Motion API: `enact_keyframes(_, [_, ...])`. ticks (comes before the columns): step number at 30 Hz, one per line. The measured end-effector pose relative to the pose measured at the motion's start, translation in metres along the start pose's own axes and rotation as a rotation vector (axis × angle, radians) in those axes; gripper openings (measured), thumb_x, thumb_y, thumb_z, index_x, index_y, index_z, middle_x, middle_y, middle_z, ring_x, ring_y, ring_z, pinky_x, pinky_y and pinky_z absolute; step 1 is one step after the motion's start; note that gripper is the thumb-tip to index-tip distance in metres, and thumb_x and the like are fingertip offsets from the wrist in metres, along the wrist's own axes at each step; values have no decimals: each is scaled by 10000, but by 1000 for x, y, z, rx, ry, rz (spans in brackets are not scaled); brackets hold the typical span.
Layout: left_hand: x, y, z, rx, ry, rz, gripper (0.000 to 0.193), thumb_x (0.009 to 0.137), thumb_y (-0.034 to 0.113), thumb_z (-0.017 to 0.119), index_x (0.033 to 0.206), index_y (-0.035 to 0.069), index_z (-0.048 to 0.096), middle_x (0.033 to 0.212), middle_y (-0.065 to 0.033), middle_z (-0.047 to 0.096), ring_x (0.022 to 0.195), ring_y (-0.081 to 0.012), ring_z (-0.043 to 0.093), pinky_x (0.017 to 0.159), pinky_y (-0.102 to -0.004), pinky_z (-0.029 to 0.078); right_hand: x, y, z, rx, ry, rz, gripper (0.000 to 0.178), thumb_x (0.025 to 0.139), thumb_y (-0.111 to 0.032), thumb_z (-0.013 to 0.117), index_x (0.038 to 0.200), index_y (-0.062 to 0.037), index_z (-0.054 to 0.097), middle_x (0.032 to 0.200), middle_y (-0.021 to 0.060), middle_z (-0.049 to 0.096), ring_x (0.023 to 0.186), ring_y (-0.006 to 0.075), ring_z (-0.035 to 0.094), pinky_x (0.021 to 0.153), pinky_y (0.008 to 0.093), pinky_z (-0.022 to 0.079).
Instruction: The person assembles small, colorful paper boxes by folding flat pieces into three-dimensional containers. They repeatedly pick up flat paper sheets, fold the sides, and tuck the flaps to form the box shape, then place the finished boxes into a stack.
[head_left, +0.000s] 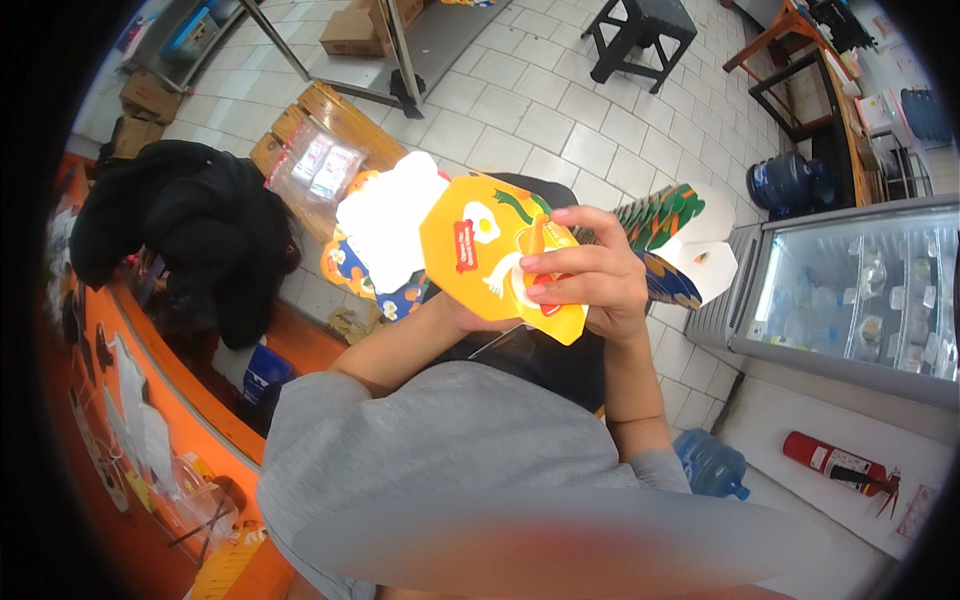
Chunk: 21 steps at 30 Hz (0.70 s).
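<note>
In front of my chest I hold a yellow carton (470,225) of printed card with angled corners and a fried-egg picture. My right hand (595,275) grips its right side, fingers bent across the printed face and thumb hidden. My left hand (478,318) is under the carton's lower edge, its fingers mostly hidden behind it. Just left of the carton lie white scalloped card pieces (390,225), with blue and orange printed card (400,302) below them. Beyond my right hand is a row of nested cartons (655,220) with green edges and white insides.
A wooden bench (325,110) carries a clear plastic bag of packets (320,165). Left are a black garment (215,230) and an orange counter (110,340). A glass-door fridge (860,290), blue water jug (712,462) and fire extinguisher (835,460) stand right; a black stool (645,35) is ahead.
</note>
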<state>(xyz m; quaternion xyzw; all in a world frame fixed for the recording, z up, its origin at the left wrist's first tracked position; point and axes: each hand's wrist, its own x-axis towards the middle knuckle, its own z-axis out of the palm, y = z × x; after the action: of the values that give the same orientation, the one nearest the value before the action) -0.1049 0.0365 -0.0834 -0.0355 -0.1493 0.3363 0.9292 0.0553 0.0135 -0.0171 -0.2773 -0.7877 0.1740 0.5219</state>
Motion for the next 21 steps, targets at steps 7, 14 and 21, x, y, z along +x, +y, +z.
enact_keyframes(7, [-17, 28, 51, 1077, -9, -109, 979, 688, 485, 688, 1410, 11, 228, 1380, -141, 380, 1274, -259, 385, 1035, -384, 338, -12, 0, -2, -63, -124, 238, 238, 745, -194, 720, 851, -114, 522, 1358, 178, 326, 1301, 416, 271, 1027, 504, 290])
enact_keyframes(14, [-24, 12, 84, 1260, 167, -121, 846, 744, 249, 698, 1395, -42, 241, 1335, -122, 413, 1249, -199, 390, 1039, -311, 295, -23, -2, 7, 77, -13, 378, 150, 715, -139, 743, 747, -57, 621, 1416, 252, 274, 1296, 390, 355, 1034, 440, 324])
enact_keyframes(21, [-26, 18, 92, 1273, 539, -132, 409, 862, 99, 554, 1227, -60, 458, 1122, -84, 566, 1015, -128, 535, 900, -269, 414, -35, 4, 23, 200, 207, 411, 165, 698, -106, 754, 715, -17, 616, 1385, 241, 321, 1296, 387, 356, 1033, 407, 328])
